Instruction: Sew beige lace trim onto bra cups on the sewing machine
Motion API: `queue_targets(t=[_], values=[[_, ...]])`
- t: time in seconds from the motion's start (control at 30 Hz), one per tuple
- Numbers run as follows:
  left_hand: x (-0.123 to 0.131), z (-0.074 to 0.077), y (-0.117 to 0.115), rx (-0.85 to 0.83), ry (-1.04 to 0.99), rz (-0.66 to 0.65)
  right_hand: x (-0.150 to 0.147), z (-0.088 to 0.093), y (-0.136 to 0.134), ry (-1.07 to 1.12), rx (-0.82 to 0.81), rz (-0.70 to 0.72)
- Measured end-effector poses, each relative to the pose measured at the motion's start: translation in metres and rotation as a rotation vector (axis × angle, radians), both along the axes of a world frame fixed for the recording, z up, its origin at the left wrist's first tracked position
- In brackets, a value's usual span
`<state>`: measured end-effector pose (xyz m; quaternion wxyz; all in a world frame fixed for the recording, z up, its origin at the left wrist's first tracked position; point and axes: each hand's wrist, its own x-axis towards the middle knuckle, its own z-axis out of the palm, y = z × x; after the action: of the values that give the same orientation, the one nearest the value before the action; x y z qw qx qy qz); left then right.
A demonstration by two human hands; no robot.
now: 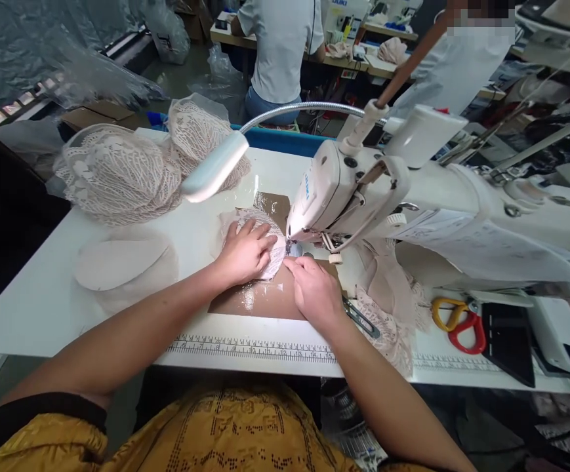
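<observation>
Lace cup (279,254) down on the glossy brown sheet (235,301), pressed beneath a flat, spread left hand (248,254), with a curled right hand (317,288) up at its right edge (pinching or merely steadying, cannot tell from here). Just beyond, white sewing machine head (331,187) looming close, gooseneck lamp (216,169) angled in from above! Farther back, lace pieces (122,174) heaped on the white table (33,308), and well behind, a person in a pale shirt (282,56) at another bench (230,38).
</observation>
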<state>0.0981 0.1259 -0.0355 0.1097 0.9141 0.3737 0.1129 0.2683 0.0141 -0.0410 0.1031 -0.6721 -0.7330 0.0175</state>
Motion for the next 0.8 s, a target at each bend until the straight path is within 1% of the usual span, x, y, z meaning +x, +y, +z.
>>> queue_targets(t=[0.03,0.07,0.1,0.2,0.23,0.27,0.3,0.33,0.37,0.43,0.5,0.57,0.67,0.73,0.8], values=[[-0.004,0.004,0.000,-0.046,-0.011,-0.016,0.000,0.000,-0.001,0.039,0.017,0.000],[-0.009,0.007,-0.001,-0.105,-0.019,-0.058,0.001,0.000,-0.001,0.087,0.034,0.002],[-0.015,0.011,-0.004,-0.173,-0.024,-0.132,0.002,0.001,-0.002,0.138,0.050,0.009],[-0.031,0.019,-0.022,-0.347,-0.062,-0.483,0.005,0.002,-0.005,0.280,0.101,0.044],[-0.035,0.021,-0.029,-0.368,-0.109,-0.579,0.006,0.002,-0.006,0.313,0.119,0.055],[-0.038,0.022,-0.035,-0.368,-0.173,-0.637,0.007,0.001,-0.006,0.338,0.136,0.063],[-0.040,0.023,-0.040,-0.353,-0.239,-0.650,0.008,0.001,-0.006,0.356,0.151,0.070],[-0.042,0.023,-0.043,-0.326,-0.294,-0.621,0.008,0.000,-0.006,0.366,0.163,0.076],[-0.042,0.022,-0.044,-0.289,-0.328,-0.561,0.009,-0.001,-0.006,0.371,0.169,0.080],[-0.039,0.020,-0.041,-0.212,-0.310,-0.427,0.010,-0.002,-0.006,0.361,0.163,0.084],[-0.031,0.015,-0.036,-0.142,-0.233,-0.370,0.009,-0.002,-0.005,0.314,0.139,0.081],[-0.022,0.010,-0.030,-0.092,-0.171,-0.401,0.009,-0.001,-0.004,0.214,0.091,0.074],[-0.010,0.007,-0.026,-0.038,-0.138,-0.467,0.007,0.001,-0.003,0.030,0.017,0.060],[-0.007,0.007,-0.024,-0.010,-0.102,-0.461,0.006,0.001,-0.003,-0.043,-0.002,0.052],[-0.006,0.008,-0.023,0.013,-0.048,-0.438,0.006,0.000,-0.002,-0.070,0.004,0.048]])
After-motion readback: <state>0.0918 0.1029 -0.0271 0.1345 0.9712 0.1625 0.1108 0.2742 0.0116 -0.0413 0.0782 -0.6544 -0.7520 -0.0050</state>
